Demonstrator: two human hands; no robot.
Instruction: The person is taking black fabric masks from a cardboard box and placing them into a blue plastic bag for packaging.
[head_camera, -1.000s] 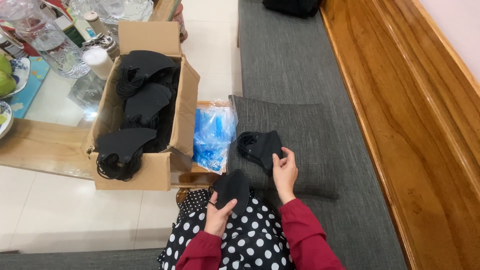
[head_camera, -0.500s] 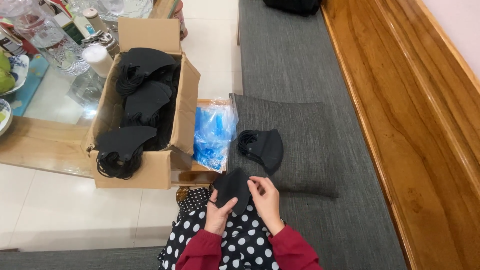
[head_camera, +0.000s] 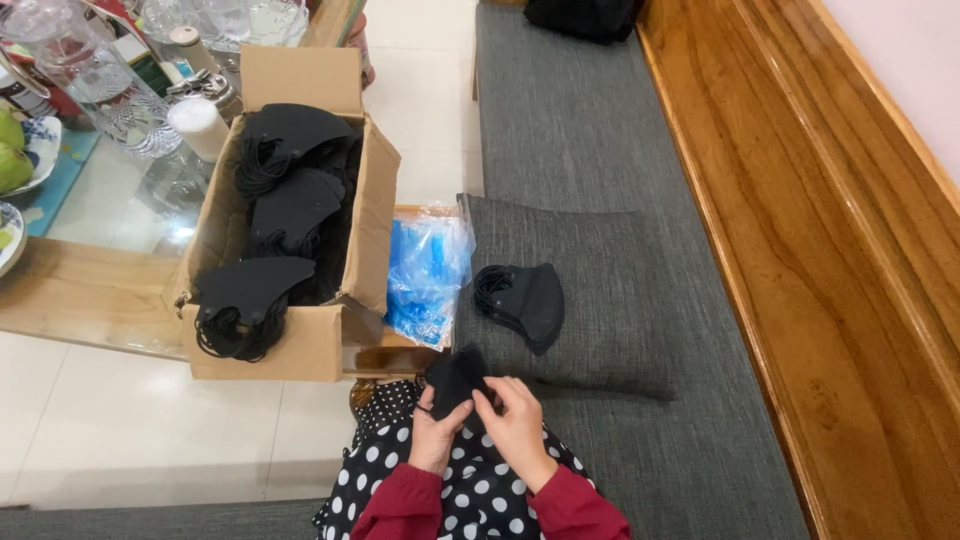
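Observation:
Both hands meet over my lap on one black face mask (head_camera: 455, 378). My left hand (head_camera: 437, 437) grips it from below, and my right hand (head_camera: 518, 425) pinches its right edge. A small stack of folded black masks (head_camera: 525, 300) lies on the grey cushion (head_camera: 610, 290) just beyond my hands. To the left, an open cardboard box (head_camera: 325, 345) holds several bundles of black masks (head_camera: 285, 215) with their ear loops.
A pack of blue plastic bags (head_camera: 428, 275) sits between box and cushion. The box rests on a glass-topped wooden table (head_camera: 90, 290) with a glass jug (head_camera: 95, 85), jars and fruit plates. A grey bench mat (head_camera: 580, 130) runs along a wooden backrest (head_camera: 820, 250).
My right hand left the mask stack on the cushion and came back to my lap, joining my left hand on the single mask. The stack stays on the cushion.

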